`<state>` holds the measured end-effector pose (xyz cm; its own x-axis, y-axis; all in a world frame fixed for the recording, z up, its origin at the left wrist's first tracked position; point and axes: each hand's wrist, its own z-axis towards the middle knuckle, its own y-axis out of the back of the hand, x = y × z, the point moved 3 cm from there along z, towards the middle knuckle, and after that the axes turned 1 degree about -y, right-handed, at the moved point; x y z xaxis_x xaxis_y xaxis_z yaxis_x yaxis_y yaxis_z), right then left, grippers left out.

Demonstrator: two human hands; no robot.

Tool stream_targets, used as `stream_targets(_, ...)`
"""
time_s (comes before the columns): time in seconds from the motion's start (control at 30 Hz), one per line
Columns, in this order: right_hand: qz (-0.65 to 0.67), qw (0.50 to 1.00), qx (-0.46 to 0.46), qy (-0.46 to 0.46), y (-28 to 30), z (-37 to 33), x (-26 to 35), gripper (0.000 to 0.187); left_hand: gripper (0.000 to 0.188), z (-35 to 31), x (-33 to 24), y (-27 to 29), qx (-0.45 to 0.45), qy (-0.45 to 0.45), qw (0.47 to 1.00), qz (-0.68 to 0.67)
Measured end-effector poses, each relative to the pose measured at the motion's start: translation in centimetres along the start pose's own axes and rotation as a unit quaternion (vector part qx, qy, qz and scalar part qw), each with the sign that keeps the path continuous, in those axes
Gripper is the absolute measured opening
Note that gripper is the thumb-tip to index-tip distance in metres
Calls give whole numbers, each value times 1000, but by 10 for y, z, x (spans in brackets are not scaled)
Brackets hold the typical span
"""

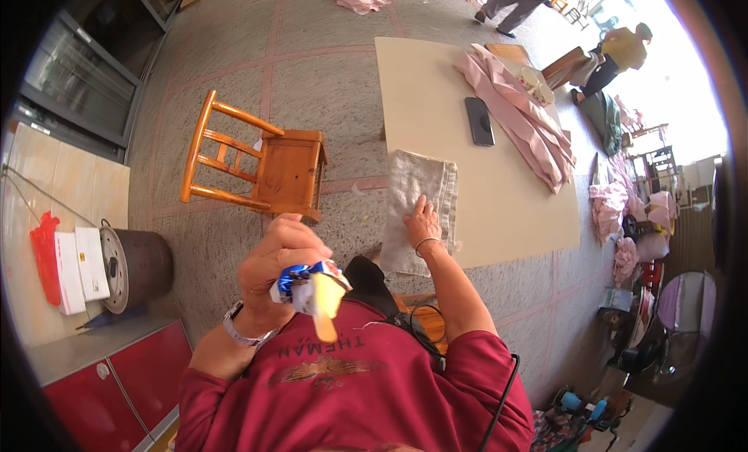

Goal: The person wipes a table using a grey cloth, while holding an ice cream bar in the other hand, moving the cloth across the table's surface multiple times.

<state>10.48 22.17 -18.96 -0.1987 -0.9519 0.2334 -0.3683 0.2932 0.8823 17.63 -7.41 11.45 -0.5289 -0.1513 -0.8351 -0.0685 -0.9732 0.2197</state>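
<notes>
Raised in front of my chest, my left hand [282,253] is closed around a yellow ice pop [330,294] in a crumpled blue and white wrapper. Its pale wooden stick [324,327] points down toward me. My right hand [423,221] lies with fingers stretched out on a folded grey cloth [413,179]. That cloth rests at the near left edge of a beige table [514,218], and part of it hangs over the edge.
On the table lie a black phone [479,121], a long pink cloth [518,117] and paper cups [538,86]. A wooden chair [288,167] stands left of it. A dark round bin [144,265] and red cabinet [101,390] are farther left. Two people are at the far right.
</notes>
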Motion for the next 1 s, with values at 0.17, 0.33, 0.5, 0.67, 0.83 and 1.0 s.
stream_targets(0.17, -4, 999, -28, 27, 8, 0, -2, 84, 16, -15, 14, 9, -36, 63, 997, -22)
stream_targets(0.33, -24, 995, -84, 43, -8, -9, 16, 84, 21, -13, 39, 12, -48, 98, 994, -23)
stream_targets(0.5, -32, 989, -137, 47, -25, 1, 19, 85, 23, -2, 71, 10, -50, 129, 990, -27)
stream_targets(0.67, -33, 982, -170, 80, -9, 37, 33, 84, 23, 32, 100, 8, -26, 127, 991, -29)
stream_targets(0.83, -21, 985, -156, 73, 14, 95, 53, 82, 27, 76, 144, 5, 9, 135, 989, -57)
stream_targets(1.0, -15, 989, -127, 73, 39, 163, 80, 82, 37, 121, 183, 8, 28, 130, 988, -75)
